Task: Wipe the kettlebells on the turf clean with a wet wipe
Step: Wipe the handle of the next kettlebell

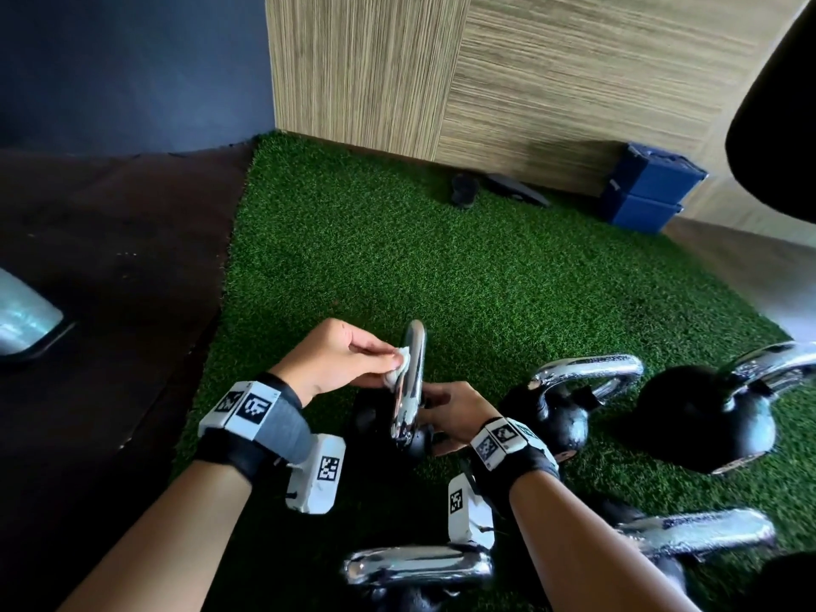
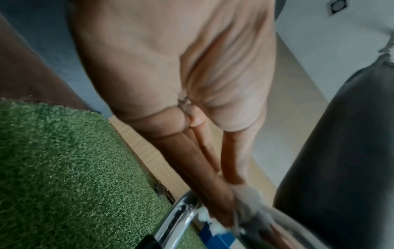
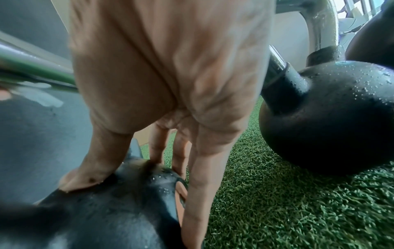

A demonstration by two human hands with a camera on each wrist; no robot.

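A black kettlebell point(image 1: 375, 428) with a chrome handle point(image 1: 414, 368) stands on the green turf point(image 1: 397, 258). My left hand point(image 1: 385, 360) pinches a white wet wipe point(image 1: 401, 363) and presses it against the left side of the handle. In the left wrist view the wipe point(image 2: 249, 200) is bunched under the fingertips on the chrome handle point(image 2: 177, 220). My right hand point(image 1: 435, 413) grips the kettlebell's body from the right. In the right wrist view, its thumb point(image 3: 85, 176) lies on top of the ball point(image 3: 127, 202), fingers point(image 3: 198, 185) down its side.
Several more kettlebells stand close by on the right point(image 1: 561, 413), far right point(image 1: 706, 421) and near my forearms point(image 1: 415, 572). Two stacked blue boxes point(image 1: 649, 192) and dark footwear point(image 1: 463, 189) lie by the wooden wall. Dark matting point(image 1: 110, 258) borders the turf on the left.
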